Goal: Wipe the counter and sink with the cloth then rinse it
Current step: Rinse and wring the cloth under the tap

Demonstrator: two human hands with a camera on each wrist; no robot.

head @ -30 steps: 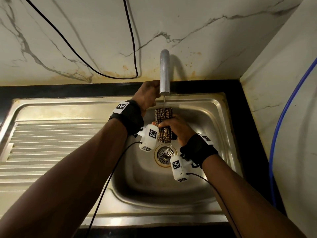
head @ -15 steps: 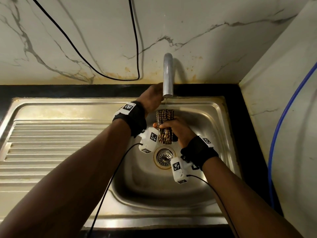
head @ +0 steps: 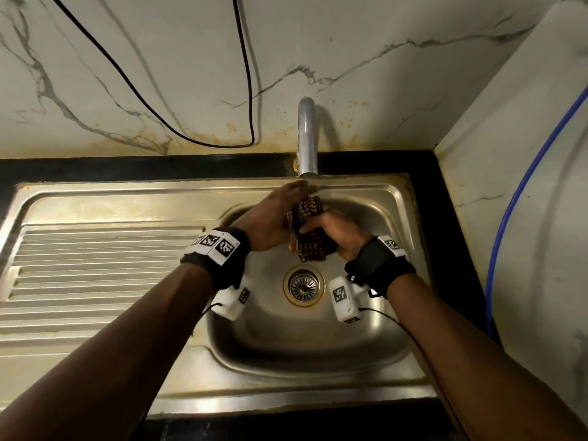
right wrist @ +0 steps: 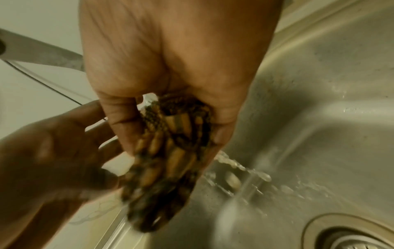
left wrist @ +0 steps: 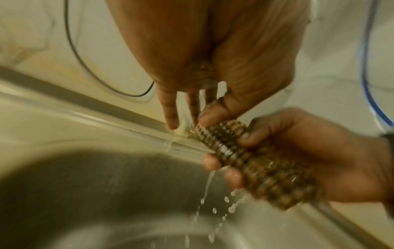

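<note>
Rinsing is the step in hand, judged from the water running off the cloth as it is held over the sink basin, just below the tap spout at about 12 o'clock of the drain. The right hand is clamped round the rolled, checked cloth, fingers curled over its lower half; in the left wrist view drops and a thin stream fall from beneath those fingers. The left hand sits at 9 o'clock of the cloth with its fingers fairly straight, the thumb pressing on the cloth's upper end; it does not look wrapped round it.

To do this well, I would keep the cloth directly under the spout so water passes through the roll, then loosen the folds so the inner layers get flushed too. Squeeze in stages from the top end downward, letting dirty water fall toward the drain and not onto the steel surface at 9 o'clock. Keeping both hands low inside the basin should limit splashing onto the marble wall and the black cable hanging there.
</note>
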